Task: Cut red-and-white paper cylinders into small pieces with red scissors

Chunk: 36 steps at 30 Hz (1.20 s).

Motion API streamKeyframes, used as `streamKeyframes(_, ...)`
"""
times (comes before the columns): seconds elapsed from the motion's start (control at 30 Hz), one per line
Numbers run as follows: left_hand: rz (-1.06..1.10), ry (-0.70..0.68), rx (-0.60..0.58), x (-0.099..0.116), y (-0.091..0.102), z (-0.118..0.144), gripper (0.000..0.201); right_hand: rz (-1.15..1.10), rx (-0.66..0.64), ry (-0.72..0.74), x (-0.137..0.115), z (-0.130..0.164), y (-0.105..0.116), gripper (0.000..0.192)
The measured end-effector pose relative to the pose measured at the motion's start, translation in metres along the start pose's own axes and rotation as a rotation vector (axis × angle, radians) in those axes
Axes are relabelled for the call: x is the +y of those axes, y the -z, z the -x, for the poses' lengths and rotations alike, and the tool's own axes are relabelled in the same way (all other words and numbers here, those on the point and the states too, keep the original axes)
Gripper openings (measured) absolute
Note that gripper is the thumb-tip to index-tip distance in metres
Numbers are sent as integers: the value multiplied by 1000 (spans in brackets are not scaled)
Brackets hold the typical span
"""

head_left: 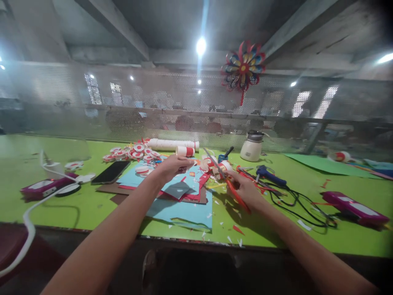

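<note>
Right hand point(245, 189): closed around the red handles of the scissors point(225, 180); blades point up and away toward the back edge of the worktop point(92, 209), and appear slightly parted, though blur prevents certainty.

Left hand point(173, 166): palm down, fingers curled loosely over the paper pile point(184, 186) near the worktop's centre. Whether it pinches a sheet or only presses on it cannot be told.

Paper pile: blue, red, grey and brown sheets overlapping, lying between the two hands. A larger blue sheet point(184, 213) extends from it toward the front edge. Small offcuts point(233, 233) are scattered along the front edge.

Outward, left side: a phone point(111, 172) just beside the pile; a heap of red-and-white discs point(132, 153) and a white tube point(172, 144) toward the back edge; a white cable point(30, 213) running over the front-left corner.

Outward, right side: a blue glue gun point(270, 175) with black cord point(294, 200) looped close to the right wrist; a white jar point(252, 147) at the back edge.

Risks, as judged:
- The blade tips stand near the left fingers; a cut made without a clear view could nick them.
- The cord lies close to the right forearm; a snag would drag the glue gun.
- Loose sheets could slide under hand pressure and spoil a cut line.
</note>
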<state>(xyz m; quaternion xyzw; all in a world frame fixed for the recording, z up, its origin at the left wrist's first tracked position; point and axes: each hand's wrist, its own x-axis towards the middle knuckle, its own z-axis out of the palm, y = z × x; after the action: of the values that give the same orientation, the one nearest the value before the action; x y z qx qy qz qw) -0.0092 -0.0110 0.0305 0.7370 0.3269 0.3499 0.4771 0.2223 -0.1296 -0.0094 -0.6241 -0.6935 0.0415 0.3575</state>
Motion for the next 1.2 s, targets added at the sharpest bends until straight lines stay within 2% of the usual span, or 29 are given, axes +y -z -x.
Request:
streamKeyframes(0.1, 287, 34, 5, -2, 0, -2, 24, -206, -29, -17, 0, -1, 0, 51)
streamKeyframes(0.23, 436, 32, 38, -4, 1, -5, 20, -414, -85, -3, -8, -2, 0, 44)
streamKeyframes(0.37, 483, 63, 9, 0, 1, -2, 16, -355, -134, -54, -27, -4, -1, 30)
streamKeyframes(0.43, 458, 64, -21, 3, 1, 1, 18, -346, -121, -124, -38, -9, 0, 29)
streamKeyframes(0.53, 371, 15, -89, 7, 0, 5, 25, -473, -95, -183, -53, -21, 1, 31)
streamKeyframes(0.67, 130, -138, -175, 7, -7, 6, 26, -648, -14, -178, -63, -37, 2, 42)
streamKeyframes(0.77, -13, -284, -122, 3, -14, 3, 15, -789, -29, -147, -63, -41, -4, 43)
streamKeyframes(0.9, -144, -502, -44, 1, -22, 4, 5, -1031, -143, -109, -55, -37, -17, 28)
streamKeyframes(1.0, -226, -570, -39, 6, -26, 9, 5, -1174, -202, -151, -52, -34, -19, 29)
streamKeyframes(1.1, -218, -566, -67, 11, -30, 13, 9, -1156, -175, -117, -51, -30, -17, 37)
streamKeyframes(1.2, -120, -553, -87, 12, -33, 14, 8, -990, -96, -6, -51, -26, -13, 34)
